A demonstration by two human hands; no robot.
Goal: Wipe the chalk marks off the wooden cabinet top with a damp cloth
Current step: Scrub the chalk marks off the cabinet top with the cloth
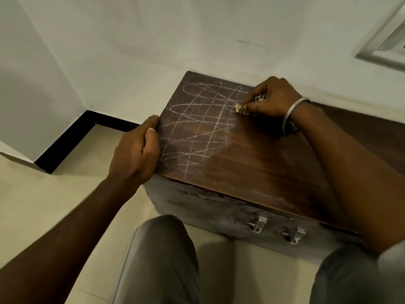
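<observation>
My right hand [270, 99] was curled tight around a small bunched cloth [240, 108], only a pale, speckled corner of it poking out past my fingertips, and that corner was pressed onto the wooden cabinet top [252, 154] at the right edge of the chalk marks [201, 126], in the upper middle of the frame. The scribble lay entirely to the left of the cloth and stretched from the upper edge of the top near the wall [153, 40] down toward the lower left corner, so its long run went diagonally down and left, toward my left hand [137, 152]. The right side of the wood looked bare of chalk. I judged that the next stroke had to travel leftward and downward across the marks, and that my right hand was the one placed for it. My left hand held nothing; it was loosely curled over the cabinet's left edge, thumb resting on top right beside the outermost loops, steadying the piece. Counting: one cloth, one cabinet, one tangled patch of looping and crossing chalk lines too interwoven to number, two metal handles [258, 223] on the front face at lower right, and one bangle [293, 113] on my right wrist. The wiping looked barely begun.
</observation>
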